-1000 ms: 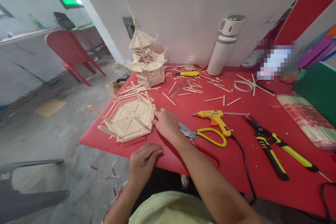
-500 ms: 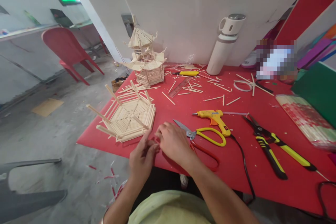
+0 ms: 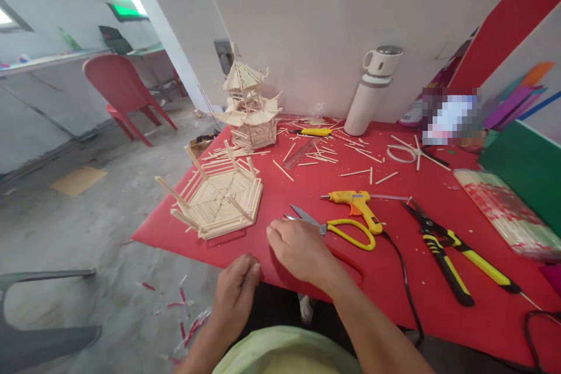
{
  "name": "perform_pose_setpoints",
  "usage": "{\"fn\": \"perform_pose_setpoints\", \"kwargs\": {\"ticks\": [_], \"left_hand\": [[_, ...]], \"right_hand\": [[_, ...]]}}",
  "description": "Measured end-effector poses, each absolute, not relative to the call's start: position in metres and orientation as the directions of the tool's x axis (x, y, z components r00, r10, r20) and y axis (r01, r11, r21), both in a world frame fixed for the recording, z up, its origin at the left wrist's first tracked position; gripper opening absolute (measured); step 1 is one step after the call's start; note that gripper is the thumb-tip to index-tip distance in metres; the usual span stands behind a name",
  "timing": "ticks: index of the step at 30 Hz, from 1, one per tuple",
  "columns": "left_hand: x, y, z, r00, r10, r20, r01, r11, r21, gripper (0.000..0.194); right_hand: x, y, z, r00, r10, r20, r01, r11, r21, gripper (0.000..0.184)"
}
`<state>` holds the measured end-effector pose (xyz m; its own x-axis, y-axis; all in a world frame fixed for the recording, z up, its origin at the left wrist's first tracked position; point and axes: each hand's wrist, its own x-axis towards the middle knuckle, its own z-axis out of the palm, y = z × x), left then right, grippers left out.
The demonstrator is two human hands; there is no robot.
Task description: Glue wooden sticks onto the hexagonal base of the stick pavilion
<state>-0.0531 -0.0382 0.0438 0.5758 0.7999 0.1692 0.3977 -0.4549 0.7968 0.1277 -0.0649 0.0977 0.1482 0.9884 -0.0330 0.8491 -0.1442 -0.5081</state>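
Pale hexagonal wooden-stick base [image 3: 225, 196], centre-left of pic, lies up-left of both hands, nearby; L hand [image 3: 238, 281] fingers pressed tog., R hand [image 3: 300, 248] palm-down, grip hidden, can't tell.

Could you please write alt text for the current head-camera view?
A person's left hand and right hand are near a red table's front edge, beside an open hexagonal stick model. Scissors, a glue gun and cutters lie to the right; a stick pagoda stands behind.
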Motion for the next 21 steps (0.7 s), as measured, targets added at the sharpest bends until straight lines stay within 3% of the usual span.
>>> {"fn": "perform_pose_setpoints", "kwargs": {"ticks": [4,9,12,14,16,18,21], "left_hand": [[-0.089,-0.039,0.042,0.589,0.8,0.111,0.478,-0.456,0.751,0.04],[-0.149,-0.028,0.019,0.545,0.836,-0.056,0.644,-0.375,0.667,0.046],[-0.18,-0.024,-0.005,0.601,0.768,-0.223,0.722,-0.402,0.563,0.037],[-0.194,-0.022,-0.015,0.566,0.783,-0.257,0.785,-0.416,0.46,0.027],[-0.201,-0.021,-0.018,0.487,0.834,-0.259,0.852,-0.39,0.348,0.039],[-0.199,-0.018,-0.011,0.43,0.877,-0.216,0.887,-0.365,0.284,0.037],[-0.177,-0.014,0.01,0.428,0.902,0.045,0.845,-0.418,0.334,0.03]], "right_hand": [[0.137,-0.044,0.102,0.212,0.976,-0.047,0.875,-0.211,-0.436,0.041],[0.127,-0.036,0.087,0.169,0.984,-0.049,0.905,-0.174,-0.388,0.025],[0.101,-0.043,0.07,0.182,0.983,-0.015,0.925,-0.177,-0.336,0.023],[0.081,-0.054,0.063,0.192,0.981,-0.012,0.932,-0.186,-0.31,0.025],[0.064,-0.068,0.061,0.133,0.991,-0.023,0.941,-0.134,-0.31,0.029],[0.056,-0.082,0.065,-0.047,0.998,-0.039,0.925,0.028,-0.379,0.03],[0.061,-0.089,0.072,-0.172,0.985,0.0,0.871,0.152,-0.466,0.027]]}}
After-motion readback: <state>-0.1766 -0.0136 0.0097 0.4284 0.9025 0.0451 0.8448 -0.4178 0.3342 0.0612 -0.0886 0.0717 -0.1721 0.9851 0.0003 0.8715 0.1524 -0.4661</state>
